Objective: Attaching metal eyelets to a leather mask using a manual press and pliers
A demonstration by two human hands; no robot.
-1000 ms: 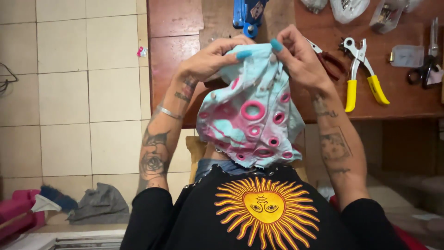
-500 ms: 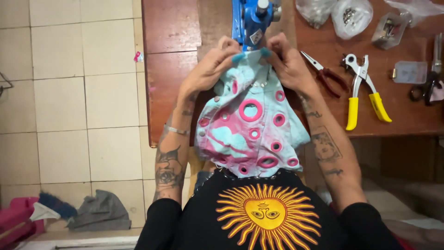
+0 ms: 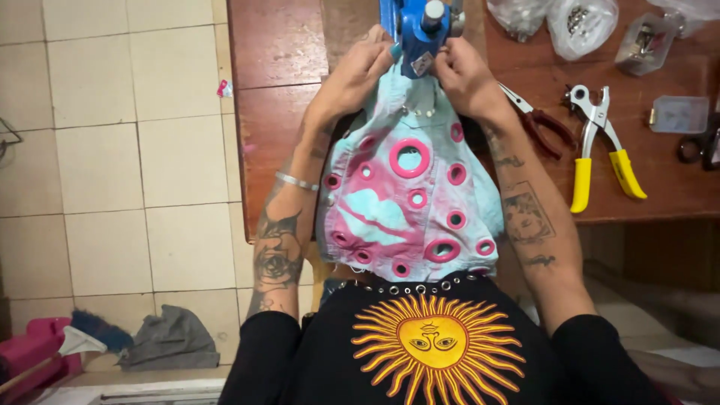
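Hanging down toward the person's lap, the pale blue garment (image 3: pixel 409 199) with pink rings drapes from the edge of the wooden table (image 3: pixel 277 112). Its top hem sits under the blue press tool (image 3: pixel 416 34). The left hand (image 3: pixel 352 75) pinches the hem on one side of the tool; the right hand (image 3: pixel 461 75) pinches it on the other. Farther right lie yellow-handled pliers (image 3: pixel 600 146) and red-handled pliers (image 3: pixel 536 124).
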